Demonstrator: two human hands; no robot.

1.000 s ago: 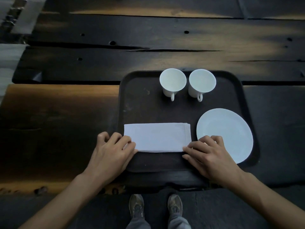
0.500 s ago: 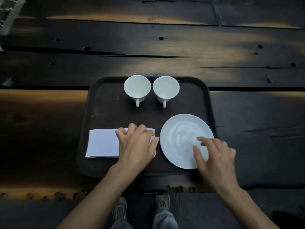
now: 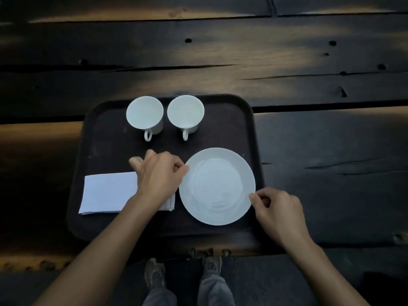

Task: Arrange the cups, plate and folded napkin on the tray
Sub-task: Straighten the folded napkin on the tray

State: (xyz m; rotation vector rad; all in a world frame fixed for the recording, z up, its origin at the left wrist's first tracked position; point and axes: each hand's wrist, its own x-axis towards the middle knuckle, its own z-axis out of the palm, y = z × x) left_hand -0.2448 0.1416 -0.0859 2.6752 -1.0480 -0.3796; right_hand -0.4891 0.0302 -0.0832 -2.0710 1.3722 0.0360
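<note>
Both hands frame the round white plate (image 3: pixel 217 186) at the near right of the dark, round-cornered tray (image 3: pixel 231 107): the left hand (image 3: pixel 157 180), fingers loosely curled, meets the plate's left rim with thumb and forefinger while lying over the right end of the folded napkin (image 3: pixel 106 192), and the right hand (image 3: pixel 279 213) pinches the near-right rim. The step in hand appears to be squaring the plate; the next move probably calls for a small nudge or turn that keeps it off the napkin's layered edge. Two glossy white cups (image 3: pixel 144 113) (image 3: pixel 185 112), handles toward the person, stand side by side at the tray's far edge on the dark plank table (image 3: pixel 309 62).
</note>
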